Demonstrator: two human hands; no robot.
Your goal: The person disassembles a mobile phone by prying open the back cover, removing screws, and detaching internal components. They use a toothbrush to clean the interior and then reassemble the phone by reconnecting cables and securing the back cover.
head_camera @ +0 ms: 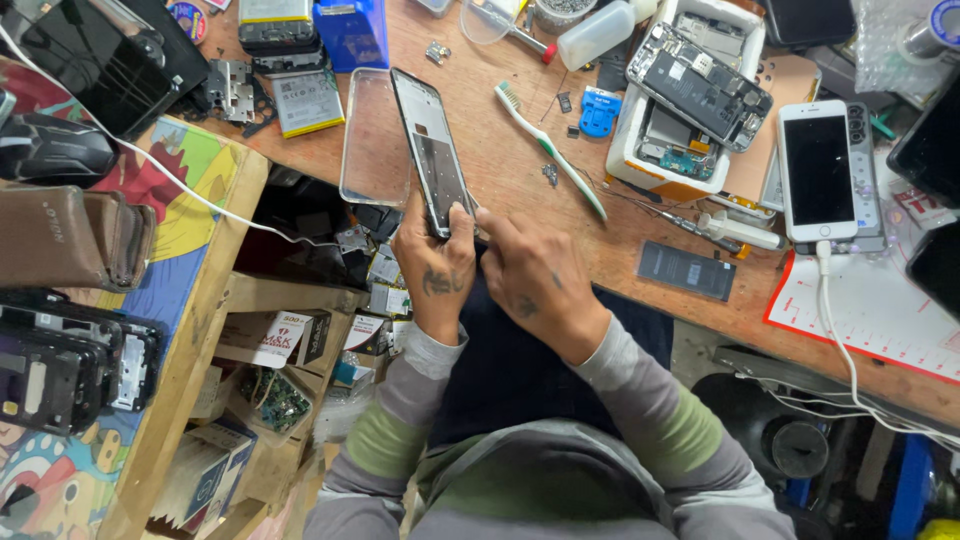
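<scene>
Here, the left hand [435,262] has its grip closed around the lower end of a dark phone frame [432,150] at the bench [500,170] edge, the right hand [535,272] pinching beside it. One white tray [640,150] holds two opened phones (stacked), and one clear case [375,140] lies just beside the frame.

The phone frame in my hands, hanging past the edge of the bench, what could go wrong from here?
1. The phone frame is held only at its lower end by the left hand and right hand, at the bench edge; a slip could drop it onto the cluttered shelves below.
2. The clear case lies right beside it, also overhanging the edge, and may get knocked off.
3. Small loose parts near the toothbrush could be swept away.
</scene>
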